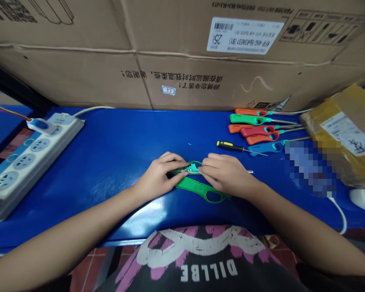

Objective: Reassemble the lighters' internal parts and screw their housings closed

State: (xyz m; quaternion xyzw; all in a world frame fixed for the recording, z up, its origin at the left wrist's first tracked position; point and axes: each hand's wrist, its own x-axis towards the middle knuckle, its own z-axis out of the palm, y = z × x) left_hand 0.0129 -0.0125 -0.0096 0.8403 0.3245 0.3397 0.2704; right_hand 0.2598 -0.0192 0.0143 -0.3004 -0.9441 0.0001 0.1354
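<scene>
On the blue table, my left hand (162, 173) grips the left end of an opened utility lighter (192, 168) between thumb and fingers. A teal trigger piece shows in the middle of its green shell. My right hand (223, 172) is closed at the lighter's right side, fingertips pinched at the teal piece; what exactly they hold is hidden. A metal tip (250, 171) sticks out beyond my right hand. Just below both hands lies a loose green shell half (202, 190) with a ring-shaped trigger opening, partly covered by the right hand.
Several assembled lighters (258, 130) and a black-and-yellow screwdriver (230, 146) lie to the right. Further right are a blurred-out object (312, 168) with a white cable and a taped parcel (340, 134). A power strip (33, 162) stands left. A large cardboard box (182, 36) walls off the back.
</scene>
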